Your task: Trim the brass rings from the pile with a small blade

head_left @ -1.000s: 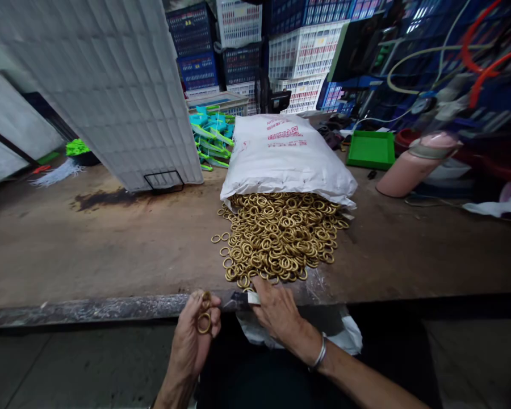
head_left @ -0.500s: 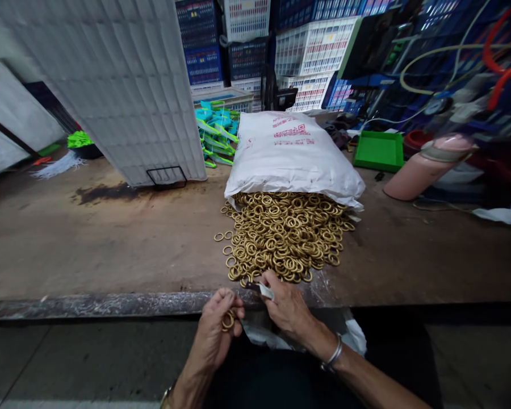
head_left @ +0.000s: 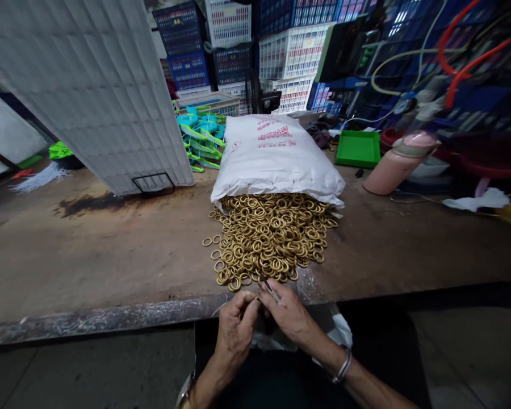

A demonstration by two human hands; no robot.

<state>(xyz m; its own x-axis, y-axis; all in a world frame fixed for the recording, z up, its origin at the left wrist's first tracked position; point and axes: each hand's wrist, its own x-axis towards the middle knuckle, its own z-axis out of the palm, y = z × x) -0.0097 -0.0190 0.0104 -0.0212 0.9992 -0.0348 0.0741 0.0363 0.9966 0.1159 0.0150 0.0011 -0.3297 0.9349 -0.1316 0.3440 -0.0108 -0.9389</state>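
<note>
My left hand (head_left: 234, 328) is closed in a pinch in front of the table edge. A small bit of a gold-coloured ring (head_left: 256, 299) shows at its fingertips; the rest is hidden. Close beside it, my right hand (head_left: 290, 313) is closed around a small knife-like tool (head_left: 273, 292) with a pale blade-like part and a dark end. The fingertips of both hands nearly meet. Just beyond them lies a heap of gold-coloured rings (head_left: 272, 238), spilling from the mouth of a white woven sack (head_left: 276, 162) with red print.
A grey ribbed panel (head_left: 89, 96) stands at the left on the wooden table (head_left: 153, 255). Turquoise and green plastic pieces (head_left: 202, 136) lie behind it. Toward the right are a green tray (head_left: 357, 149) and a pink bottle (head_left: 396, 165). Stacked crates (head_left: 285, 51) rise at the back.
My left hand has moved right and turned, meeting my right hand; the ring hanging at its fingers is now mostly hidden. The view has shifted, so the table's things appear further left.
</note>
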